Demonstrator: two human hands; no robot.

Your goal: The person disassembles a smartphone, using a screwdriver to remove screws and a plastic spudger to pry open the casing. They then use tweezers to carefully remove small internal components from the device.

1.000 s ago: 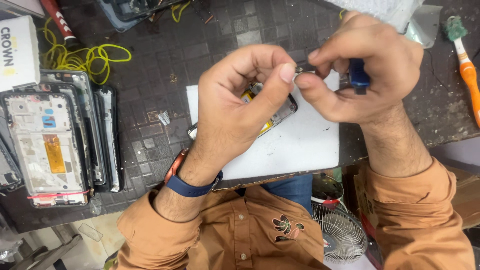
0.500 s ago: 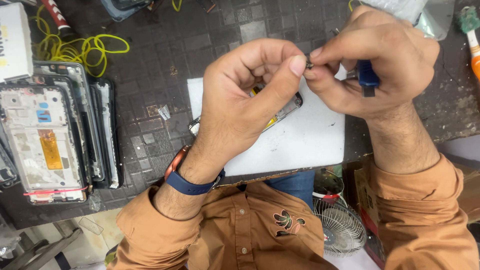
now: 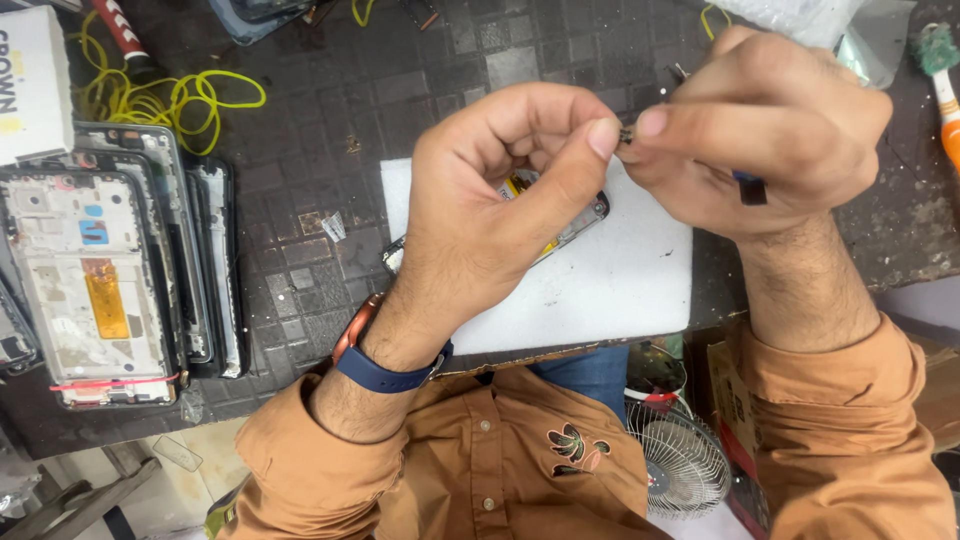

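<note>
Orange-brown sleeves, navy watch strap, yellow cable, white mat

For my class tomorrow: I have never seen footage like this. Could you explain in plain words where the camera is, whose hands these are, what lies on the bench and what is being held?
There is no machine here. The single view comes from a camera worn on a person's head, looking down at their own two hands over a dark workbench.

The left hand, with a blue wrist strap, and the right hand meet fingertip to fingertip, pinching a tiny dark part; it is too small to identify. A blue-handled tool is tucked in the right hand.

Beneath them lies a white mat carrying an opened phone, mostly hidden by the left hand. At the left sits a stack of phone frames, with yellow wire and a white box behind it. An orange-handled brush lies at the right edge.
</note>
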